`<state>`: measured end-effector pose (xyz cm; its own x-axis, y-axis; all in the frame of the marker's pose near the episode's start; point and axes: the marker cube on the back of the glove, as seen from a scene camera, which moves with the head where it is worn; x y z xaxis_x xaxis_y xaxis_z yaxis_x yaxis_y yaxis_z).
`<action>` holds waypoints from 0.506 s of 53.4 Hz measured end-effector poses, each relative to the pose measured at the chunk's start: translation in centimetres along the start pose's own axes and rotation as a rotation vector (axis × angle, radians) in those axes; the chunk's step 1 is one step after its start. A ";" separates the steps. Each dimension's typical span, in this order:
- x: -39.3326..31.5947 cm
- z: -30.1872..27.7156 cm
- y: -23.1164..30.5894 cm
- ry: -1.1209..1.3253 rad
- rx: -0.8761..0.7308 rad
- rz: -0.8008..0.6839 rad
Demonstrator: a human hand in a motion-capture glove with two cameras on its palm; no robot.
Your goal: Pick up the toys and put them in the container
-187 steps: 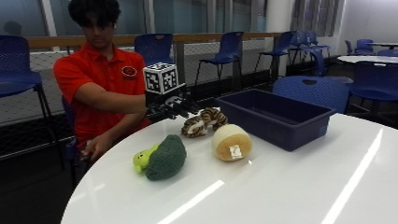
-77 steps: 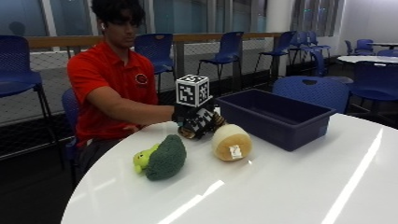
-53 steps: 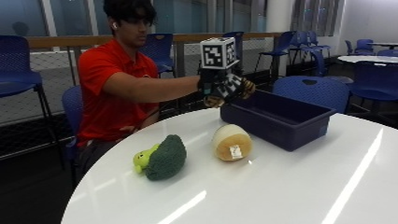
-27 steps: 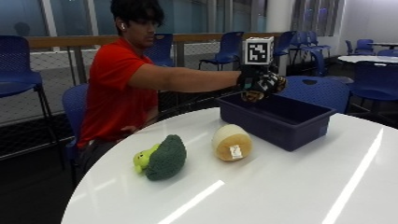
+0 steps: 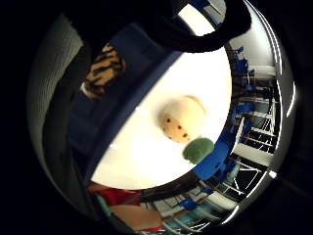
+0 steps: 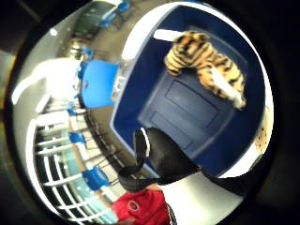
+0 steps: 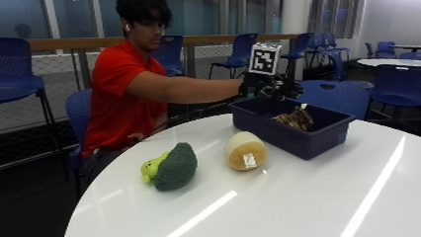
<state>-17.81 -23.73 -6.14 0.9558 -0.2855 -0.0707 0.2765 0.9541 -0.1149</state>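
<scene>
Tiger toy lies inside the blue container, against its far side in the outside view, and the thumb side palm view shows it sprawled on the bin's floor with nothing of the hand around it. The gloved right hand hovers just above the container's near rim with its fingers spread and relaxed, holding nothing, so I judge the drop of this first toy done and the step in hand to be the way back for the next one. Two toys wait on the white table: the cream round toy just beside the container's near wall, and the green broccoli toy farther toward the person. Doing it well probably means lifting the hand clear of the rim before swinging back, so the bin is not nudged, then taking the cream toy first, since it is nearest. That one looks plump and rounded, so a grasp from above with the fingers wrapped well around its middle should hold better than a pinch at its edge. The little finger side palm view shows both toys lying apart, so neither should get in the way of the other.
</scene>
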 end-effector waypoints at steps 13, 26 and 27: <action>10.1 0.7 6.5 -0.004 0.052 0.133; 20.8 2.3 12.0 -0.044 0.051 0.324; 21.4 2.4 12.3 -0.045 0.049 0.335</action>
<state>6.32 -17.85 -6.65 0.9975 0.0475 -0.0522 -0.0499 0.9977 -0.0451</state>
